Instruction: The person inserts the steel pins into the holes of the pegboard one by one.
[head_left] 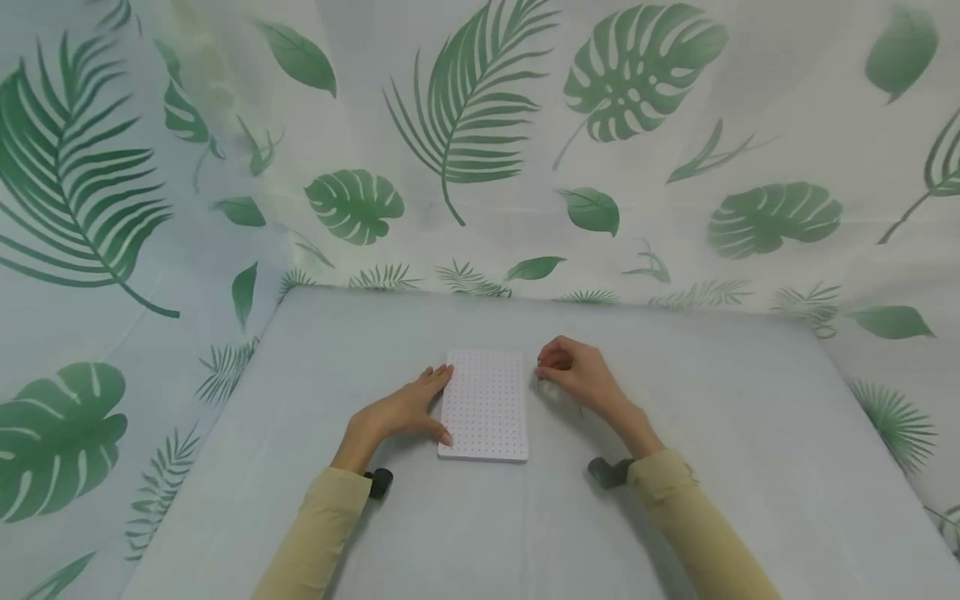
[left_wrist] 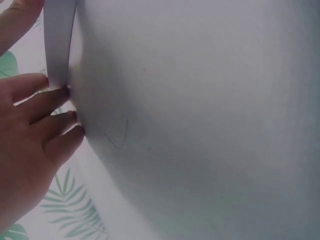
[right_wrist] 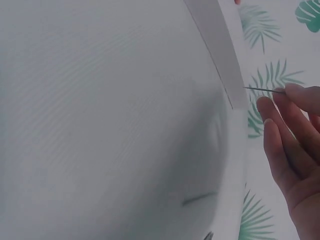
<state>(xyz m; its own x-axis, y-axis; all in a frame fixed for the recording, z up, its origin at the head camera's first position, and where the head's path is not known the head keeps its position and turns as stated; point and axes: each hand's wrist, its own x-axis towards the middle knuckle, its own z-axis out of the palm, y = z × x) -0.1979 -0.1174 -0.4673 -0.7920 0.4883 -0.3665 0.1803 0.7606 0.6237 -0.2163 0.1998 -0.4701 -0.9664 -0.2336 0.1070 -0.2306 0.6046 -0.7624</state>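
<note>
A white board [head_left: 484,408] with a grid of small holes lies flat on the table. My left hand [head_left: 405,408] rests at its left edge, thumb near the lower corner and fingers spread toward the upper part. In the left wrist view, the fingertips touch the side of the board [left_wrist: 59,45]. To the right of the board, my right hand [head_left: 581,372] is held just above the table. Between its thumb and index finger it pinches a thin needle [right_wrist: 264,90], whose tip points toward the board in the right wrist view.
The pale table [head_left: 300,533] surrounds the board on all sides. A thin, dark, curved strand [left_wrist: 118,146] shows on the table in the left wrist view. Leaf-patterned cloth [head_left: 480,150] hangs behind and at the sides.
</note>
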